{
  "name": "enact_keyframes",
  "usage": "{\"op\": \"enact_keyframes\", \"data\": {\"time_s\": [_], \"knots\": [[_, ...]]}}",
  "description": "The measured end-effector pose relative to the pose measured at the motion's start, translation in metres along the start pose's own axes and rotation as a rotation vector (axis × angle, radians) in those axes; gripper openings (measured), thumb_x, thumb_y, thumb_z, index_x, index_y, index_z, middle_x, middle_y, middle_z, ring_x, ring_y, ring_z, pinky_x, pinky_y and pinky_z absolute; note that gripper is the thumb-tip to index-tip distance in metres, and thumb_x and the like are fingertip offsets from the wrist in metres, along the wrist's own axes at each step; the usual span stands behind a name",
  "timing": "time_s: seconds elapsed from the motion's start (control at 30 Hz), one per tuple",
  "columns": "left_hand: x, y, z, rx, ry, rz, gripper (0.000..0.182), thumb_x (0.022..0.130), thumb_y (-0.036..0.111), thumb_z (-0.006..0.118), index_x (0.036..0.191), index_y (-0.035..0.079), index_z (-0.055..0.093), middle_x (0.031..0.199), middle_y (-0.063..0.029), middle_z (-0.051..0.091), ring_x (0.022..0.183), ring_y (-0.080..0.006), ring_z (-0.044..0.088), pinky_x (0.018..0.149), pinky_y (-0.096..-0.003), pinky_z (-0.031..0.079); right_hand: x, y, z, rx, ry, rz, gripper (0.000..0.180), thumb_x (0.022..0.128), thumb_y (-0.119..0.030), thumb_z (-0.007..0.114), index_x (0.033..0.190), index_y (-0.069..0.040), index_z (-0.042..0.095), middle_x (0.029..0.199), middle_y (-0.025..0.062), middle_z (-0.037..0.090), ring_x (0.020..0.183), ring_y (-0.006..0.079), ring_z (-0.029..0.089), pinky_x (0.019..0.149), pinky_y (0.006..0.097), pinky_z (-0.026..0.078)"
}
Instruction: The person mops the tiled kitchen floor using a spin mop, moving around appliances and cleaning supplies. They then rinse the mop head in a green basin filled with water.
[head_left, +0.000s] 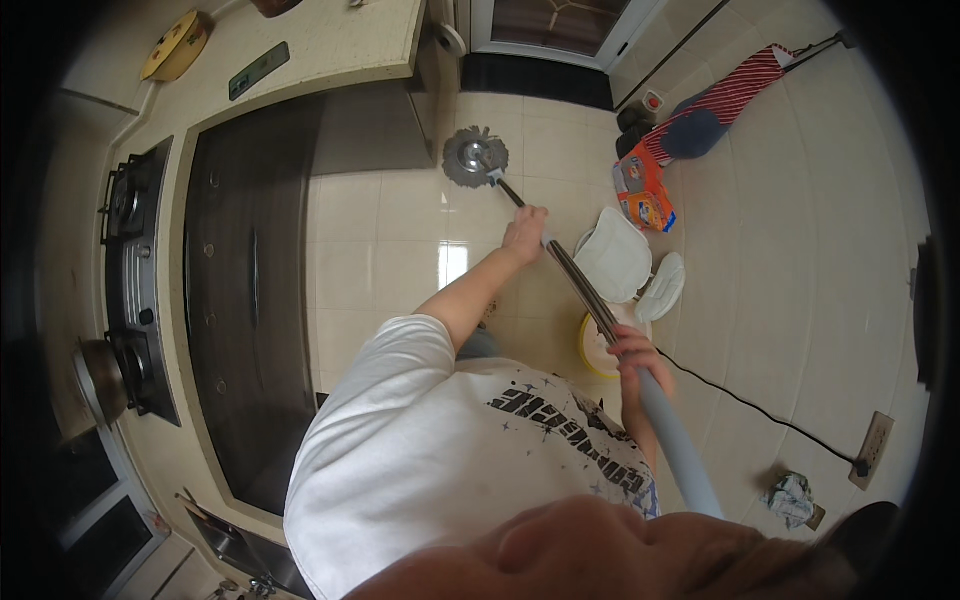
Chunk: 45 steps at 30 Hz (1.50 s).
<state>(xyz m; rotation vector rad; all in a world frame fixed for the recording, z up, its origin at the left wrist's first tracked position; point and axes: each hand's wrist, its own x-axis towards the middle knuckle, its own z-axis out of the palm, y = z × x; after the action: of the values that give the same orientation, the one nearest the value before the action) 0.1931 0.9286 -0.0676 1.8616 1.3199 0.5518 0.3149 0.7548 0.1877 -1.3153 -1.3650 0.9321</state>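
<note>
A round mop head with grey strands (475, 157) rests on the tiled floor, joined to a metal mop pole (581, 285) that runs diagonally towards the lower right. My left hand (526, 234) grips the lower part of the pole, near a pale collar. Farther up, my right hand (642, 360) is closed around the pole where its thick light-blue grip (679, 442) begins. The top end of the grip passes out of sight beside my face. Beneath the pole, near my right hand, is a round object with a yellow rim (584, 341).
White padded pieces (615, 255) stand right of the pole. Behind them are an orange package (645, 187) and a hanging striped apron (720, 112). A black cord (757, 409) reaches a wall socket (871, 450). Dark cabinets (255, 300) and a gas stove (142, 285) line the left.
</note>
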Motion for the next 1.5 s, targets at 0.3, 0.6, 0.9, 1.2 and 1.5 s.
{"op": "enact_keyframes", "data": {"time_s": [0.3,0.6,0.9,1.2,1.5], "knots": [[0.048,-0.042,-0.012,-0.048,0.151,-0.131,0.061,0.070,0.010,0.067,0.124,0.004,0.040,0.127,-0.0192,0.041,0.116,-0.0375,0.042,0.097,-0.0386,0.038,0.069,0.064,0.036,0.010,-0.042,0.016,0.009,0.076,0.005,0.055,0.081,-0.002,0.051,0.096,0.0125,0.059,0.109,0.0299,0.052,0.091,0.0371,0.040],[0.082,-0.005,0.038,-0.046,0.000,-0.256,0.053,0.070,0.003,0.063,0.119,0.013,0.047,0.134,-0.0201,0.031,0.117,-0.0394,0.041,0.095,-0.0375,0.040,0.054,0.058,-0.027,-0.084,0.047,0.229,0.014,0.074,0.003,0.061,0.085,-0.003,0.056,0.104,0.0124,0.059,0.110,0.0252,0.052,0.090,0.0324,0.039],[0.104,0.021,0.099,-0.023,-0.205,0.019,0.056,0.065,0.001,0.065,0.117,0.016,0.049,0.134,-0.0203,0.032,0.118,-0.0389,0.040,0.094,-0.0398,0.041,0.016,0.057,-0.022,-0.155,0.342,0.347,0.015,0.077,-0.002,0.062,0.090,-0.003,0.056,0.112,0.0137,0.057,0.109,0.0233,0.052,0.090,0.0302,0.039],[0.096,0.046,0.123,0.131,-0.495,0.389,0.036,0.067,0.006,0.065,0.101,0.014,0.052,0.115,-0.0071,0.047,0.119,-0.0280,0.039,0.086,-0.0468,0.042,-0.019,0.038,-0.023,-0.241,0.400,0.397,0.019,0.074,-0.004,0.064,0.091,-0.003,0.057,0.113,0.0158,0.056,0.110,0.0288,0.052,0.091,0.0350,0.040],[0.012,0.076,0.106,-0.036,-0.445,0.532,0.029,0.066,0.011,0.069,0.090,0.010,0.052,0.102,-0.0079,0.050,0.106,-0.0283,0.046,0.077,-0.0453,0.041,-0.074,-0.005,-0.061,-0.168,0.440,0.176,0.028,0.074,-0.024,0.069,0.081,0.000,0.057,0.090,0.0169,0.060,0.100,0.0352,0.054,0.088,0.0437,0.041]]}}
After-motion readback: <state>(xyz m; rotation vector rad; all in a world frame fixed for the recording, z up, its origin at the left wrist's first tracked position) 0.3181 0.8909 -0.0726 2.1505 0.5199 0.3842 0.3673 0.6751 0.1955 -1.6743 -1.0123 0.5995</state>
